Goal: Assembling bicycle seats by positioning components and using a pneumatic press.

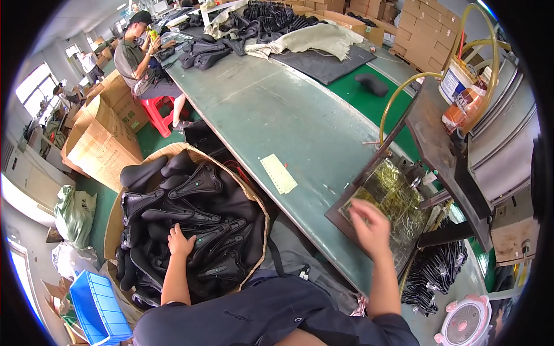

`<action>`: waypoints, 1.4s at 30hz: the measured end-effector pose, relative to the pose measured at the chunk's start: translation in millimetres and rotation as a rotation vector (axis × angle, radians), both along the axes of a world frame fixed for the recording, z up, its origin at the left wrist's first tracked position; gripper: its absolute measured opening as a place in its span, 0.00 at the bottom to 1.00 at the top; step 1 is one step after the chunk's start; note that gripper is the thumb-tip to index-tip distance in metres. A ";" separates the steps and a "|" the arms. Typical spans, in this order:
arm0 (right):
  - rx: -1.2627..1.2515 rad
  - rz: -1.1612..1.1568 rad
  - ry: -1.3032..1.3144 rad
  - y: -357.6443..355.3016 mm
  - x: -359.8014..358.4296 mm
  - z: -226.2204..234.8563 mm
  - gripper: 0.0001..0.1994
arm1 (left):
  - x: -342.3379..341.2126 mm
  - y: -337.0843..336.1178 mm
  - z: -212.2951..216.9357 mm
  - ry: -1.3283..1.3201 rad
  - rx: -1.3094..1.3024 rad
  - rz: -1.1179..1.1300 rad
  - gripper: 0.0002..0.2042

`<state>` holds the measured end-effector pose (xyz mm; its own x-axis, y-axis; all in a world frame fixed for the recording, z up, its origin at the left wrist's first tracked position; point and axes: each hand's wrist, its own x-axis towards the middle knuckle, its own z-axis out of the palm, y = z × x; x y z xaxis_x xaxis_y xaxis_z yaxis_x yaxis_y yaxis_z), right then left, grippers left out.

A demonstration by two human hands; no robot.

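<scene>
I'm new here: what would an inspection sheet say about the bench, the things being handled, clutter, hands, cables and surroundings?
Surface: green bench, yellow sheet on it.
Job's things: black saddles piled in an open box; tray at right.
Clutter: black pieces and pale cloth at the bench's far end.
Hands: left hand on the saddles, fingers spread; right hand curled at the tray, contact unclear.
Cables: none clearly seen; yellow hoses loop at right.
Surroundings: seated co-worker, blue crate, pink fan, stacked cartons.
</scene>
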<state>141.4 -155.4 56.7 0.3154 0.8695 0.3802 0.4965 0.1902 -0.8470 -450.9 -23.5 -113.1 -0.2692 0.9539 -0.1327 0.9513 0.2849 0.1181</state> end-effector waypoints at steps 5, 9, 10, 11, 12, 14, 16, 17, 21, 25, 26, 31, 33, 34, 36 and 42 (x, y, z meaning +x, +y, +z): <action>-0.109 -0.485 -0.211 -159.9 79.8 29.9 0.06 | -16.8 39.5 34.7 0.021 -0.342 -0.344 0.39; -0.295 -1.001 -0.793 -304.8 157.9 17.9 0.17 | 65.8 61.7 145.9 0.321 -0.431 -0.622 0.32; -0.494 -1.101 -0.916 -330.3 168.8 17.1 0.24 | 75.9 68.9 175.6 0.255 -0.333 -0.660 0.31; -0.556 -1.127 -0.955 -346.0 176.1 11.8 0.26 | 96.0 71.0 210.0 0.165 -0.251 -0.610 0.28; -0.612 -1.151 -0.999 -355.2 182.9 6.4 0.28 | 131.2 69.2 259.6 0.011 -0.394 -0.394 0.25; -0.604 -1.036 -0.866 -372.4 202.1 -9.6 0.28 | 142.5 81.0 291.5 -0.004 -0.184 -0.695 0.22; -0.591 -0.922 -0.737 -378.0 211.9 -13.7 0.28 | 175.7 85.0 324.0 -0.131 -0.275 -0.716 0.21; -0.631 -0.928 -0.706 -376.0 210.7 -9.7 0.26 | 187.9 87.1 327.9 -0.208 -0.209 -0.884 0.21; -0.770 -0.939 -0.767 -347.1 173.7 17.5 0.23 | 257.5 86.1 298.3 -0.510 -0.128 -1.250 0.22; -0.971 -0.920 -0.810 -328.7 165.2 31.8 0.19 | 346.4 65.7 230.1 -0.786 -0.010 -1.543 0.22; -1.023 -0.918 -0.825 -321.4 164.7 35.4 0.18 | 369.8 58.4 215.8 -0.874 -0.028 -1.577 0.21; -1.011 -0.909 -0.910 -317.3 187.4 27.6 0.17 | 436.5 16.6 151.4 -0.882 0.088 -1.559 0.20; -0.758 -0.725 -1.005 -307.9 193.2 35.1 0.19 | 445.1 14.3 132.3 -0.958 0.113 -1.474 0.21; -0.767 -0.720 -1.002 -305.5 194.0 37.2 0.19 | 446.0 15.3 130.6 -0.958 0.103 -1.472 0.21; -0.883 -0.728 -0.876 -297.3 197.4 38.9 0.22 | 446.2 16.8 128.6 -0.883 0.051 -1.425 0.21; -0.862 -0.726 -1.086 -287.6 218.3 25.2 0.22 | 441.7 10.9 125.0 -0.869 0.108 -1.357 0.21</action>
